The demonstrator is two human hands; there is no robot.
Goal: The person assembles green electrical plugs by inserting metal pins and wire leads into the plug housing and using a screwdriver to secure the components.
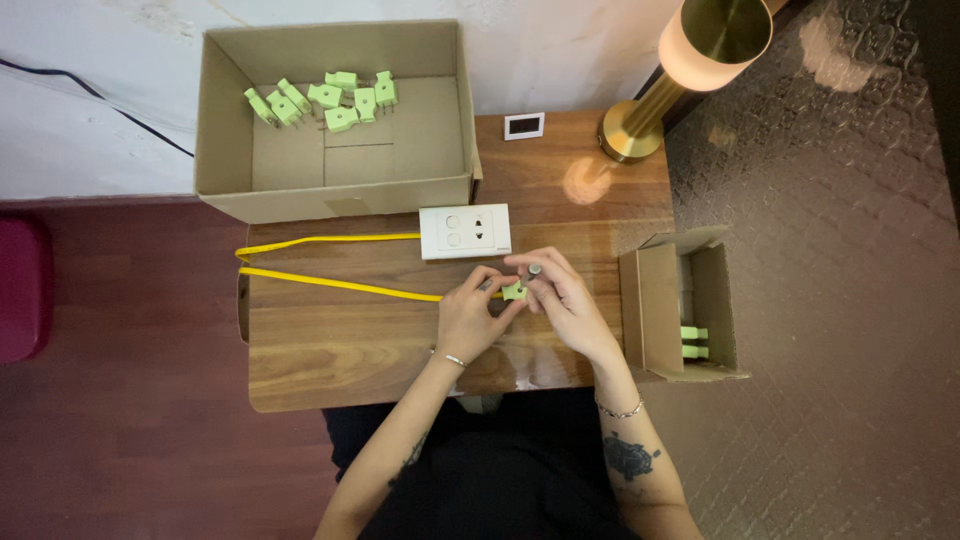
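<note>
Near the middle of the worktop (330,350), both hands met over one small green plug (514,291). The left hand (468,318) pinched the plug from its left side, fingers closed on it. The right hand (562,296) curled around a small dark tool (534,270), its tip set against the plug's top. A yellow cable (330,283) ran from the left edge across to the plug. Just behind the hands lay a white socket (465,231). At the back left corner stood a big box (330,160) with more green plugs (325,100) inside. At the right edge, a small box (660,310) held two plugs (694,341). A brass lamp (690,70) stood at the back right corner.
</note>
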